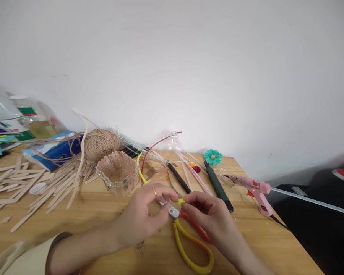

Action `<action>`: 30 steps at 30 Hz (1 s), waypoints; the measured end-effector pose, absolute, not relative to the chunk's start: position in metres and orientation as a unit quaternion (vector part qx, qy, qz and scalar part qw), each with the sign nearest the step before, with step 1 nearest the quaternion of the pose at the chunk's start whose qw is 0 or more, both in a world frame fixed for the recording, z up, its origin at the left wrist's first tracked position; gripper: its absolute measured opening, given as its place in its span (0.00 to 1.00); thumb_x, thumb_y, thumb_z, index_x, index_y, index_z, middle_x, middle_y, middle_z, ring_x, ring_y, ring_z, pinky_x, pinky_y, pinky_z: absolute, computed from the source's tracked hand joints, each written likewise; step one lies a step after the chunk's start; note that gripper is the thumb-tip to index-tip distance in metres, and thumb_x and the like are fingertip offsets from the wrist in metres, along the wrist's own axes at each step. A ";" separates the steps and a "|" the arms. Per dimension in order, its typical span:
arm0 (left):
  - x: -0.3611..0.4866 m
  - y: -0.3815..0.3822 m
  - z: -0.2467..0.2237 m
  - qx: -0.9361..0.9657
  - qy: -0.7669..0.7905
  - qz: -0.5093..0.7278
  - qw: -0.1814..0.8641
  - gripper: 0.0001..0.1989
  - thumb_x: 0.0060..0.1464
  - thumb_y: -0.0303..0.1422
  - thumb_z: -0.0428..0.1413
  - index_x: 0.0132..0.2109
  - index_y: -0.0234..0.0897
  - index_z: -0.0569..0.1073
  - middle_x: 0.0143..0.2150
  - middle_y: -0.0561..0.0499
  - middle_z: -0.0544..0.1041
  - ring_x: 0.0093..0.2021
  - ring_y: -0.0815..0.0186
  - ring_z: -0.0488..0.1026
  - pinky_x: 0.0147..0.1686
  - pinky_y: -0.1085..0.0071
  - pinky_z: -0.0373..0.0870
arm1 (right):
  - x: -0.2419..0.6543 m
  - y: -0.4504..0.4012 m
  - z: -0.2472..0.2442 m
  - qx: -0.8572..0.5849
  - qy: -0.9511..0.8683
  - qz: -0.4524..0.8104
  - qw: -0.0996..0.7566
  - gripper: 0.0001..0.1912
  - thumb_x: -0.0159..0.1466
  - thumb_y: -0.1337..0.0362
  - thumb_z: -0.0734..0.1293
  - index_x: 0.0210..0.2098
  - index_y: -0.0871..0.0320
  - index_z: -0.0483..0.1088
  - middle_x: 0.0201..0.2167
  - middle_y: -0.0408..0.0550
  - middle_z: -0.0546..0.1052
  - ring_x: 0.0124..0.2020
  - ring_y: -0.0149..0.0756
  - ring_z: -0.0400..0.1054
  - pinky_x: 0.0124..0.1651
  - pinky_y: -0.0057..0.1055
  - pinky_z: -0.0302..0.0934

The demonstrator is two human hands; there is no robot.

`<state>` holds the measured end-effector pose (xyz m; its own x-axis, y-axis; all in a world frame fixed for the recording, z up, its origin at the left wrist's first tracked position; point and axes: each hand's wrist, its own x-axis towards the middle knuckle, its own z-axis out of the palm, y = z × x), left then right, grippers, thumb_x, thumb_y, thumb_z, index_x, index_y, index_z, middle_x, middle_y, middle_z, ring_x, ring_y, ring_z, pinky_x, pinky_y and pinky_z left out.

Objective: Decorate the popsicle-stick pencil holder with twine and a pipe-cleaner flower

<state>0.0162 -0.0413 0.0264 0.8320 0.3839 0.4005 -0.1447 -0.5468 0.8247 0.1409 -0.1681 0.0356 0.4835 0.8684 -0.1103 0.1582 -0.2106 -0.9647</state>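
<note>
My right hand (209,214) pinches a small bright yellow piece (181,201), which looks like coiled pipe cleaner, between thumb and fingertips. Close by on its left is my left hand (149,212), fingers bent and thumb apart, the index fingertip at or beside the yellow piece. A yellow pipe cleaner (141,169) runs down behind the left hand; whether it joins the small piece is hidden. Under both hands lie scissors (174,212) with yellow and red handles, their blades partly covered by the left hand.
Behind the left hand stands a wooden-stick basket (118,173) with glittery trim. Loose craft sticks (57,183), a twine ball (101,144) and bottles are left. A green flower (213,157), dark green cutter (218,185) and pink glue gun (256,191) lie right, near the table edge.
</note>
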 end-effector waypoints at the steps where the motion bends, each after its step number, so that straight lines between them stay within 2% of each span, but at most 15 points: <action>1: 0.016 -0.039 0.027 0.818 0.104 0.258 0.504 0.07 0.51 0.27 0.55 0.38 0.36 0.75 0.35 0.48 0.78 0.36 0.65 0.74 0.38 0.71 0.70 | 0.141 -0.164 0.037 -0.701 -0.373 0.351 0.496 0.11 0.55 0.57 0.67 0.26 0.61 0.71 0.21 0.41 0.70 0.24 0.28 0.60 0.26 0.24 0.54; 4: 0.019 -0.030 0.028 0.775 0.164 0.192 0.579 0.04 0.50 0.30 0.56 0.33 0.36 0.76 0.33 0.50 0.78 0.34 0.65 0.73 0.34 0.72 0.69 | 0.141 -0.153 0.040 -0.717 -0.397 0.338 0.463 0.10 0.56 0.59 0.67 0.27 0.61 0.72 0.22 0.43 0.71 0.24 0.29 0.60 0.27 0.25 0.54; 7: 0.022 -0.021 0.029 0.729 0.207 0.164 0.632 0.04 0.47 0.30 0.57 0.29 0.35 0.76 0.29 0.51 0.77 0.31 0.67 0.72 0.32 0.73 0.66 | 0.140 -0.144 0.040 -0.723 -0.406 0.307 0.466 0.10 0.57 0.59 0.65 0.27 0.60 0.72 0.21 0.42 0.71 0.23 0.28 0.60 0.25 0.24 0.54; 12: 0.022 -0.010 0.031 0.617 0.243 0.167 0.730 0.04 0.41 0.31 0.59 0.26 0.35 0.73 0.24 0.54 0.73 0.27 0.70 0.67 0.29 0.73 0.65 | 0.138 -0.129 0.041 -0.712 -0.429 0.268 0.487 0.11 0.58 0.58 0.65 0.27 0.59 0.72 0.21 0.42 0.71 0.23 0.30 0.62 0.23 0.24 0.54; 16: 0.021 -0.008 0.030 0.570 0.247 0.161 0.767 0.06 0.38 0.31 0.61 0.28 0.34 0.73 0.25 0.55 0.72 0.28 0.70 0.67 0.30 0.73 0.66 | 0.137 -0.122 0.040 -0.701 -0.450 0.250 0.494 0.10 0.59 0.60 0.65 0.26 0.59 0.72 0.21 0.42 0.72 0.24 0.29 0.63 0.23 0.23 0.55; 22: 0.021 -0.005 0.028 0.601 0.249 0.167 0.741 0.06 0.37 0.31 0.61 0.27 0.35 0.74 0.26 0.54 0.74 0.29 0.68 0.69 0.32 0.72 0.64 | 0.137 -0.120 0.041 -0.703 -0.472 0.233 0.478 0.09 0.59 0.62 0.64 0.25 0.59 0.71 0.21 0.42 0.72 0.24 0.29 0.62 0.25 0.23 0.56; 30: 0.018 -0.004 0.028 0.665 0.245 0.170 0.684 0.03 0.41 0.31 0.60 0.26 0.36 0.76 0.25 0.53 0.76 0.29 0.67 0.70 0.32 0.72 0.64 | 0.139 -0.122 0.042 -0.696 -0.517 0.208 0.453 0.08 0.61 0.65 0.63 0.26 0.58 0.70 0.22 0.42 0.71 0.25 0.29 0.63 0.28 0.23 0.58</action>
<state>0.0183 -0.0036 0.0275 0.8214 0.5598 -0.1091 0.0936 0.0564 0.9940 0.1388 -0.1218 0.0422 0.3785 0.9081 0.1792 0.5315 -0.0547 -0.8453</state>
